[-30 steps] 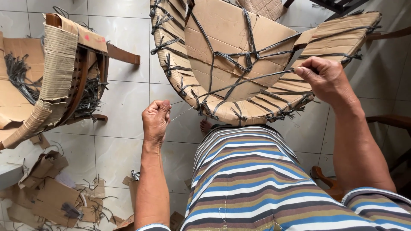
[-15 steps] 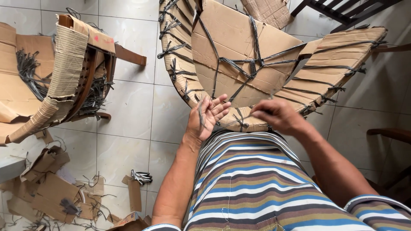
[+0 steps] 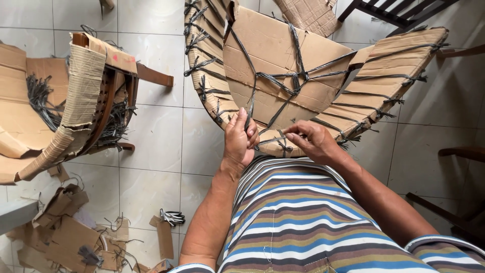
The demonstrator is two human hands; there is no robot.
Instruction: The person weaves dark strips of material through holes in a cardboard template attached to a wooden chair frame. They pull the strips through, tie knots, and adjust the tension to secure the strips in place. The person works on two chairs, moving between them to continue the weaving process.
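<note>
1. Just beyond my striped shirt [image 3: 303, 217], near the middle of the view, I see a cardboard-wrapped chair [image 3: 303, 76] tipped toward me, bound with dark plastic straps [image 3: 295, 81] that cross over its flat panel.
2. My left hand [image 3: 240, 141] sits at the near edge of that wrapping, fingers curled closed around one dark strap [image 3: 249, 112] that runs up the cardboard.
3. My right hand [image 3: 310, 140] lies just beside it to the right, fingers bent and pinching at the strapping on the near edge; exactly what it has hold of I cannot tell.
4. The two hands are close together but not touching.
5. On the left stands another chair [image 3: 101, 96] of dark wood, partly unwrapped, with corrugated cardboard [image 3: 83, 86] hanging off it and cut straps dangling.
6. On the tiled floor [image 3: 156, 136] at near left lie torn cardboard scraps [image 3: 65, 232] and strap ends.
7. At far right I see dark wooden furniture legs [image 3: 389, 12].
</note>
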